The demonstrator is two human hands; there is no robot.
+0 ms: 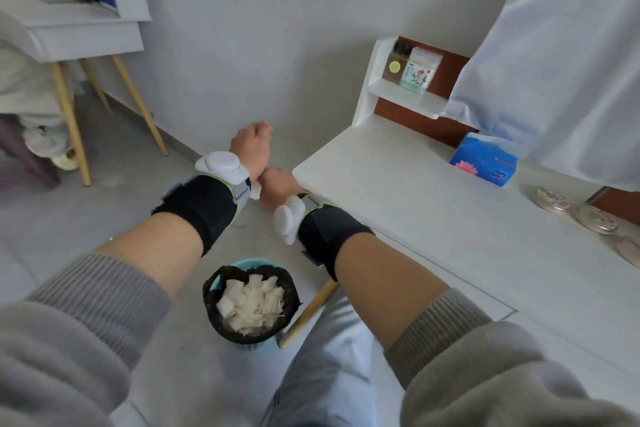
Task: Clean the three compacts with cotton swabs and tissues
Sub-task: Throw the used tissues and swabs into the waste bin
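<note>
Sleeves (52,340), grey and ribbed, fill the bottom edge, both pushed up off the forearms. Far L, a white side table (86,35) stands on wooden legs, w/ someone seated by it; only clothing & a shoe show.

A black wristband (201,208) wraps the L forearm, w/ a white puck-shaped unit (221,165) on top. The left hand (251,149) is out over the floor, seen from the back, fingers curled under like a fist. A thin pale tip pokes out past the knuckles, too blurred to ID, so can't tell if the hand grips anything.

Lower down, btwn the forearms, a teal bin (254,261) w/ a black liner stands on the floor, piled w/ crumpled white tissues (251,305). A wooden rod (308,312) slants just R of it.

The right hand (278,184) sits just under the L wrist, at the near corner of the desk (398,191). Its fingers are curled inward. It is blurred, and a bit of white shows beside it; can't tell if it holds that.

At the back of the white desk, a small shelf (401,97) carries two packets (415,71). A blue tissue pack (483,159) lies on the desktop toward the back. Three round silver compacts (595,218) lie in a row at the R end of the desktop, lids closed, near each other & well apart from both hands; the last is cut by the frame edge. A pale cloth (554,62) hangs across the upper R, over part of the shelf unit.
</note>
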